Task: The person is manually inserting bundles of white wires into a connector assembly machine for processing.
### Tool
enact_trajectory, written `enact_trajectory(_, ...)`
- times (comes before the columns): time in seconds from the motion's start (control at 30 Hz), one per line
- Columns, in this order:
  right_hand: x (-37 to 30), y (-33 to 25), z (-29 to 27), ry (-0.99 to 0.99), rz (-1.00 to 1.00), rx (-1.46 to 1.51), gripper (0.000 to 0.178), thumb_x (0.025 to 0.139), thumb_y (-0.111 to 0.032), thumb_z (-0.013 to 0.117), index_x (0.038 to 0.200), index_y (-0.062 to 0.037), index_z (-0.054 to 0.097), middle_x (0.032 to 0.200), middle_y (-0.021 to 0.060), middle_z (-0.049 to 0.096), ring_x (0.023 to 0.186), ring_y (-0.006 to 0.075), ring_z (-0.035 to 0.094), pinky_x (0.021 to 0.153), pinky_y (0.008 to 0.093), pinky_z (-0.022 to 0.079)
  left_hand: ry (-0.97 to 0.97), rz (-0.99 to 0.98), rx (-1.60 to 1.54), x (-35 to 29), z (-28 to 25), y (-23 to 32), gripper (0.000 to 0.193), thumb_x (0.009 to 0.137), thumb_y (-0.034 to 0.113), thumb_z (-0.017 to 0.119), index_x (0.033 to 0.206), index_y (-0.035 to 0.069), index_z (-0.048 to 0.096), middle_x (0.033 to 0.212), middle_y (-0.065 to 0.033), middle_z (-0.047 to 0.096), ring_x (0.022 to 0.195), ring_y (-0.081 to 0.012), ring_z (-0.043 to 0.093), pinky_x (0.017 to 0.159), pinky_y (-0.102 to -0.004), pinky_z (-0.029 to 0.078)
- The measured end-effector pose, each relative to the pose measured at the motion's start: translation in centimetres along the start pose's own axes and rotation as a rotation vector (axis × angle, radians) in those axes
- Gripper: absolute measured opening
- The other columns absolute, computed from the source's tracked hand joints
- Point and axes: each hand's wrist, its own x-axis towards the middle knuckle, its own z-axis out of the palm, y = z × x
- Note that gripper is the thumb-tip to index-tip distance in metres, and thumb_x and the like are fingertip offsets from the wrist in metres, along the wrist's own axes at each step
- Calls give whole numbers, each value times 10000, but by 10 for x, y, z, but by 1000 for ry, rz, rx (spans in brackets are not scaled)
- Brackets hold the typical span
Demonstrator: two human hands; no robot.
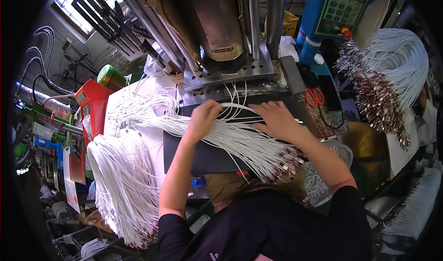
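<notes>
A thick bundle of white cables (230, 143) with metal plugs (286, 163) at its near right end lies across a dark board (187, 155) in front of me. My left hand (204, 119) is closed around a few white cables at the bundle's far side. From it a small bunch of white cables (237, 106) arcs over to my right hand (278, 120), whose bent fingers lie over them; its grip is partly hidden. A plug (299, 121) sticks out beside the right wrist. Just beyond both hands stands the press's metal plate (230, 71).
White cables hang off the table's left edge (122, 178). Red-handled scissors (314, 97) lie right of the press. A control panel (344, 9) stands upper right, near another hanging cable bundle (392, 71). A green round container (110, 77) sits on a red machine part (92, 99).
</notes>
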Motion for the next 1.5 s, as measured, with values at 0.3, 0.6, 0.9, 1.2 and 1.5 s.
enact_trajectory(0.3,6,-24,-23,76,22,45,344,835,-180,656,1169,-99,637,968,83,617,910,289,616,781,404,519,23,50,319,0,20,77,337,1020,289,535,905,-6,651,650,-78,598,590,-172,581,556,-384,443)
enact_trajectory(0.6,-16,5,-20,77,-21,45,246,883,-154,628,1119,-104,672,957,109,624,908,281,631,799,372,523,-643,-477,-817,-32,72,80,317,1050,302,493,1072,46,678,718,33,556,600,-73,483,503,-254,347)
enact_trajectory(0.9,-8,16,9,72,422,1156,288,961,-217,590,1172,-32,653,1083,154,675,924,308,662,797,383,528,-422,-407,-713,-9,103,67,249,1030,228,542,1131,32,657,735,34,523,598,-57,447,515,-215,322)
enact_trajectory(1.2,-5,27,-1,-131,246,68,313,933,-169,569,1199,-24,644,960,132,673,892,292,667,807,396,536,-175,-722,-1227,35,93,19,261,985,152,610,1227,53,620,1003,-83,683,759,-131,619,717,-249,523)
enact_trajectory(1.5,11,57,41,55,87,-60,500,859,-122,616,1339,-17,522,1065,164,632,922,302,621,823,374,516,-277,-722,-1151,28,91,21,245,990,166,605,1191,25,611,1013,-102,707,718,-121,599,658,-240,489)
